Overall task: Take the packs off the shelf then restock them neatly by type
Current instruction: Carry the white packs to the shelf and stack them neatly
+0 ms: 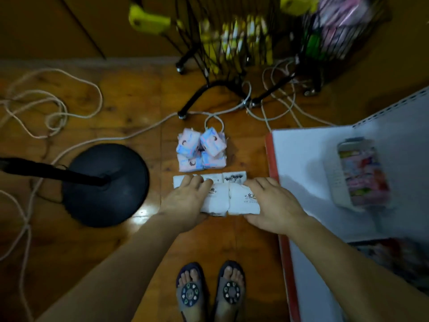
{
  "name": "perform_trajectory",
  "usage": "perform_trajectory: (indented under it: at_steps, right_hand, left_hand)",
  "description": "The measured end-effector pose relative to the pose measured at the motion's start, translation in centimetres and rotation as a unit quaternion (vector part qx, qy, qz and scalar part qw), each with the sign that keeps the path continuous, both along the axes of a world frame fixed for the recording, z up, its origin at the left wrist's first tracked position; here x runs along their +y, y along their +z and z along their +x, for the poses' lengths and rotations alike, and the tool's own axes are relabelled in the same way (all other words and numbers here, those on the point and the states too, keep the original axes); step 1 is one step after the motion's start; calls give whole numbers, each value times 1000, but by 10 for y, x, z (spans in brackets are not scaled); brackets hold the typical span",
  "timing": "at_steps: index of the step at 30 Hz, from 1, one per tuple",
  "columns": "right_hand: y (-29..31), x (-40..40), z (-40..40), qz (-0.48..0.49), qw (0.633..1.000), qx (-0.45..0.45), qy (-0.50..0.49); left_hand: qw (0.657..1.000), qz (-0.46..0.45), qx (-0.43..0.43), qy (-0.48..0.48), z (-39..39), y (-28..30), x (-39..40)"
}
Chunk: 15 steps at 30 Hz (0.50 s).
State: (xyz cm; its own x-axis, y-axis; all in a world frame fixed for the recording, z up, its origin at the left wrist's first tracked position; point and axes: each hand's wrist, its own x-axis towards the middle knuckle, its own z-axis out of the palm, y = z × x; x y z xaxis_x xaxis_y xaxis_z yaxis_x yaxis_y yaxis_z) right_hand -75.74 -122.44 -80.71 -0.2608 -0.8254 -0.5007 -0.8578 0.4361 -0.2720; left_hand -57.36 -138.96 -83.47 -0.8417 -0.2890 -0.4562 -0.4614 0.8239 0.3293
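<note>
Two white packs (229,201) sit side by side between my hands, above the wooden floor. My left hand (185,201) grips the left one from its outer side. My right hand (271,203) grips the right one, fingers curled over its top. More white packs (233,177) lie in a row on the floor just beyond. A stack of pink-and-blue packs (200,149) stands farther out. At the right, a white shelf (308,163) with a red edge holds one colourful pack (362,173).
A black round lamp base (104,184) stands on the floor to the left. White cables (46,112) loop across the floor. Black wire carts (232,43) on castors stand at the back. My feet in sandals (211,291) are below.
</note>
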Motion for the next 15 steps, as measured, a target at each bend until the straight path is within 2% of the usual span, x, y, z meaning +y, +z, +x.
perform_trajectory:
  at_steps: [7, 15]
  right_hand:
    - [218, -40, -24, -65, 998, 14, 20]
    - [448, -70, -43, -136, 985, 95, 47]
  left_hand:
    - [998, -47, 47, 0, -21, 225, -43]
    - [987, -122, 103, -5, -51, 468, -84]
